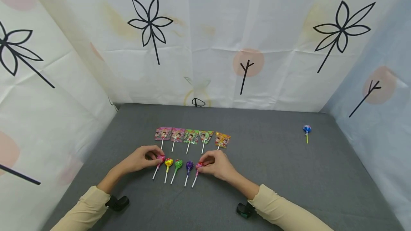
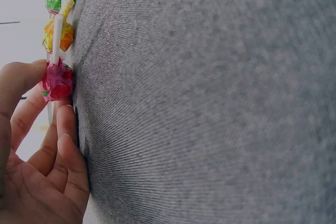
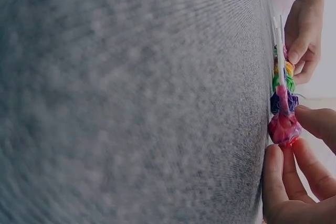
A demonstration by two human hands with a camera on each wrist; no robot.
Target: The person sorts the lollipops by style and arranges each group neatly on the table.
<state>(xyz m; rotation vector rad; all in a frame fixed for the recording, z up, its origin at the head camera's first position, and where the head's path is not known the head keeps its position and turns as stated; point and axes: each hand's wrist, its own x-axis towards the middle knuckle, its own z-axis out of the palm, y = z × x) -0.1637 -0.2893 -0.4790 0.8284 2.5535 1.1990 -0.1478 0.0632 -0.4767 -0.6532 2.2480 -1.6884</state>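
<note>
My left hand (image 1: pixel 143 158) pinches the head of a pink lollipop (image 2: pixel 58 81) at the left end of a row on the table. At the right end, my right hand (image 1: pixel 218 166) holds a pink and red lollipop (image 3: pixel 285 128) by its wrapped head between thumb and fingers. Between the hands lie a yellow lollipop (image 1: pixel 168 163), a green lollipop (image 1: pixel 178 164) and a purple lollipop (image 1: pixel 189 165). All their white sticks point toward me, slanting slightly left. The purple one is close beside the right hand's lollipop; a wider gap separates it from the green one.
Behind this row, several flat-wrapped lollipops (image 1: pixel 191 136) in pink, green and orange packets form a second row. Far to the right lies a blue lollipop (image 1: pixel 307 129) with a yellow stick. A grey cloth covers the table (image 1: pixel 273 159); patterned white curtains (image 1: pixel 218 38) enclose its back and sides.
</note>
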